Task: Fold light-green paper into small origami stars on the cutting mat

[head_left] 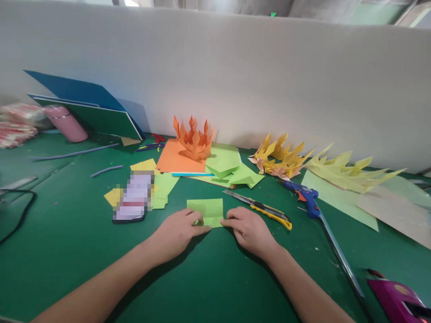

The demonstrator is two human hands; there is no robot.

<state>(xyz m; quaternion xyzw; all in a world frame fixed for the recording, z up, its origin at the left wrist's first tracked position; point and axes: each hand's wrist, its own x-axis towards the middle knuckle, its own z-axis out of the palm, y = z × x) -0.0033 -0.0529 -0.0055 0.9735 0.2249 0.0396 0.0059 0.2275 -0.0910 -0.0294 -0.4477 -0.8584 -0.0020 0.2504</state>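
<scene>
Your left hand [177, 231]: fingertips down on the left side of a small lime-green rectangular paper [210, 207], can't tell if you're pinching or just pressing
Your right hand [249, 229]: index fingertip at its lower right corner, other fingers curled, can't tell if it's gripping
Paper: creased crosswise, on your smooth green tabletop [208, 287] between both hands
Slim yellow-and-black utility knife [266, 211]: just past your right hand, metal blade out
Spiky orange folded-paper crown [195, 147]: way further back

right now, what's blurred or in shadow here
Head view: the phone is pixelated and the red-and-white bundle looks smeared; head view again: the left hand and right hand cast soft shadows on the green table.
</scene>
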